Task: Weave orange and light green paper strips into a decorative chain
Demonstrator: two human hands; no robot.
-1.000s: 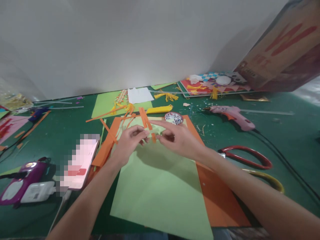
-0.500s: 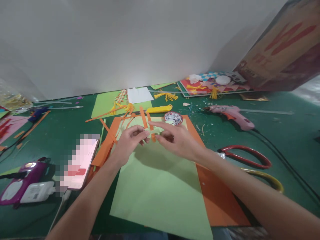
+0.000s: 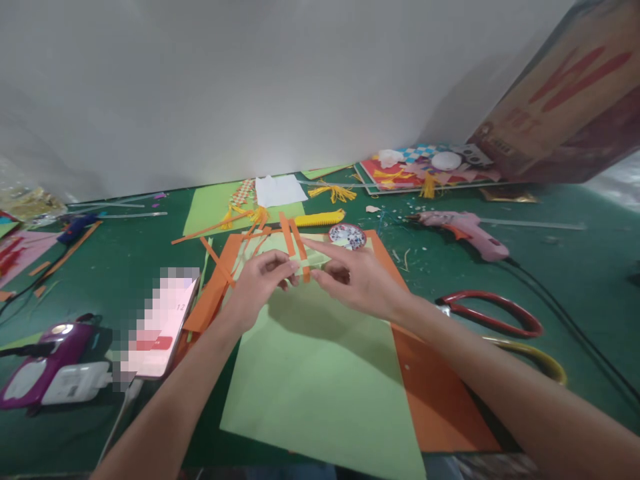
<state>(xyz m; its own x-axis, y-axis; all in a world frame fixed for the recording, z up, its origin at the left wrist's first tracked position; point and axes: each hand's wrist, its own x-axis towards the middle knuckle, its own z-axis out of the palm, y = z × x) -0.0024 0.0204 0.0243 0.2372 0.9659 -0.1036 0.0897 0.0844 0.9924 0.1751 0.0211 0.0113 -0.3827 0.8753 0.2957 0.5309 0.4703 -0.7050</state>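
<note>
My left hand [image 3: 263,283] is closed in a pinch on woven paper strips, above a light green sheet [image 3: 320,387]. Two orange paper strips [image 3: 298,243] stand up side by side from this pinch, crossing a pale green strip [image 3: 316,259]. My right hand [image 3: 360,277] has its index finger stretched along the right-hand orange strip. Its thumb is by that strip's lower end, and the green strip runs in between thumb and curled fingers, which partly hide it.
Left are a phone [image 3: 163,327] and a purple device [image 3: 55,367] with a white plug. Right lie a pink glue gun [image 3: 463,230] with its cord and red-handled scissors [image 3: 493,313]. Behind my hands are a yellow cutter [image 3: 320,218], a round patterned piece [image 3: 347,236] and loose orange strips [image 3: 217,257].
The right-hand orange strip has tilted left at its top, closer to the other one. My right index finger has shifted slightly right; my left hand has barely moved.
</note>
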